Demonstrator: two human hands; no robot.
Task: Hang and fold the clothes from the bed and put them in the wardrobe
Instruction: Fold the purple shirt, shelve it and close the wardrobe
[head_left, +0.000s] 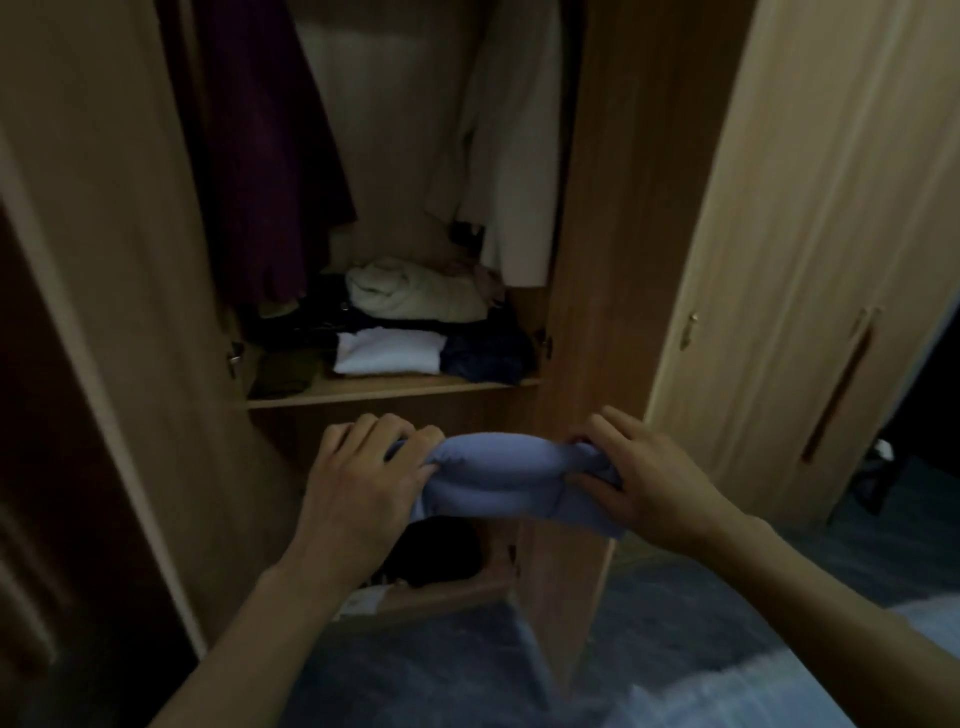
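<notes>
Folded blue garment (511, 480) is held up in front of the open wardrobe (576, 260), just below its shelf (395, 389). One end is gripped by the left hand (363, 478), fingers curled over the fold; the other is pinched by the right hand (639, 478). On the shelf, a white folded piece (387, 351) is seen among darker clothes.

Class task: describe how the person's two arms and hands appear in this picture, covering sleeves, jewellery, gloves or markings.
Both forearms are bare up to the frame edge, with no sleeves in view. The left hand and right hand wear no gloves, and no rings, watch or bracelets show. No markings can be made out in the dim light.
</notes>
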